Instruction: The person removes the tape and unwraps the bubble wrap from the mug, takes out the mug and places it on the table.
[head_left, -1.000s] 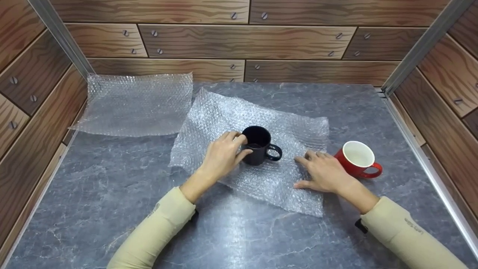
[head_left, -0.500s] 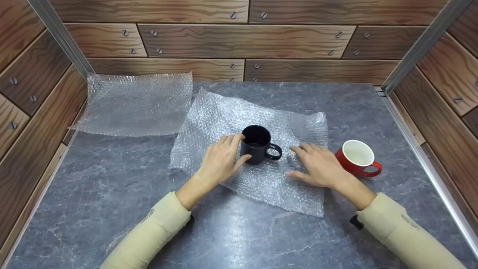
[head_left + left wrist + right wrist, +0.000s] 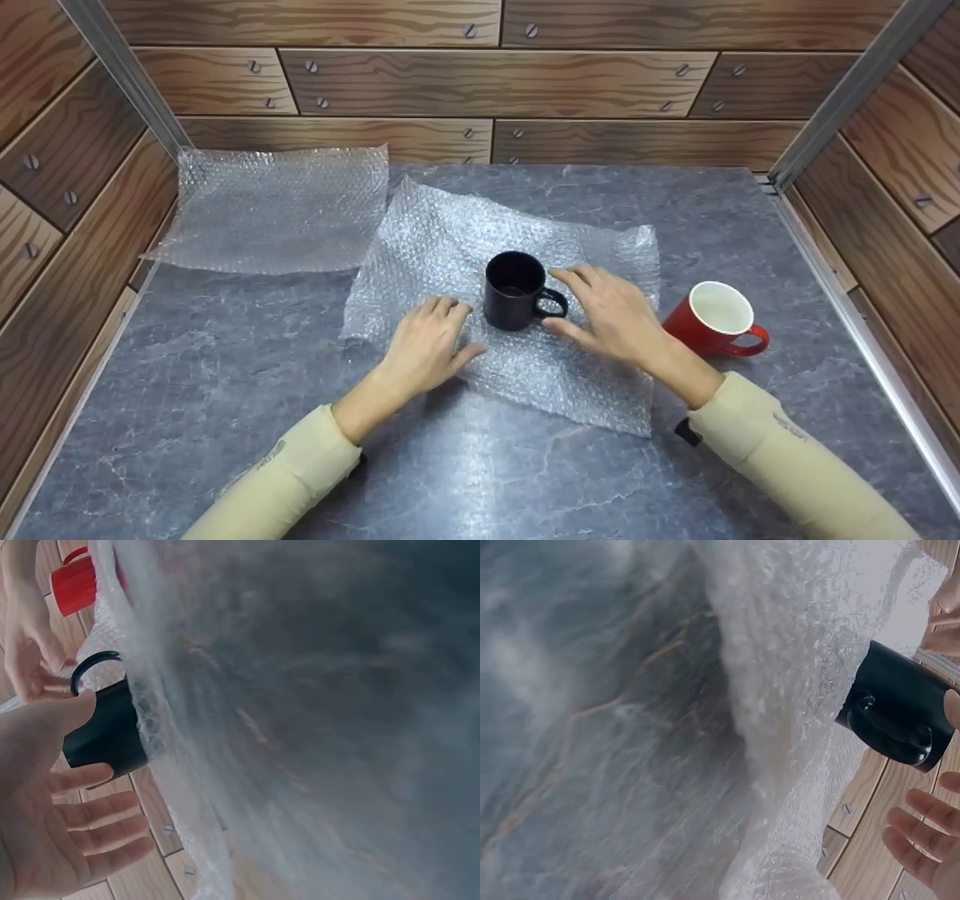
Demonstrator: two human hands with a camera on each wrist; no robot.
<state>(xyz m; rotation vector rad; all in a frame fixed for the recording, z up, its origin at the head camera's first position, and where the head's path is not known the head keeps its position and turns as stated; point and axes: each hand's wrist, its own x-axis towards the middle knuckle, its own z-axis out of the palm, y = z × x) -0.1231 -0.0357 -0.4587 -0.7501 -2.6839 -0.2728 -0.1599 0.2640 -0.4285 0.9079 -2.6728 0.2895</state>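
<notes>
A black mug (image 3: 512,296) stands upright on a sheet of bubble wrap (image 3: 555,375), its handle pointing right. My left hand (image 3: 424,341) is apart from the mug on its left side, fingers loosely extended over the wrap's near-left edge. On the other side, my right hand (image 3: 611,315) reaches in with thumb and fingers spread around the handle side, fingertips close to the handle. In the right wrist view the black mug (image 3: 900,705) shows its handle facing the camera, and the fingers (image 3: 922,829) are relaxed. The left wrist view shows the left palm (image 3: 45,817) beside the mug.
A red mug (image 3: 690,330) with a white inside stands right of the wrap, partly behind the right wrist. Another bubble wrap sheet (image 3: 277,214) lies at the back left. Wood-patterned walls (image 3: 495,82) enclose the grey marbled table (image 3: 225,375) at the back and sides.
My left hand has let go of the black mug's rim and drawn back toward the lower left. My right hand has moved left from the wrap's right part to the mug's handle.
</notes>
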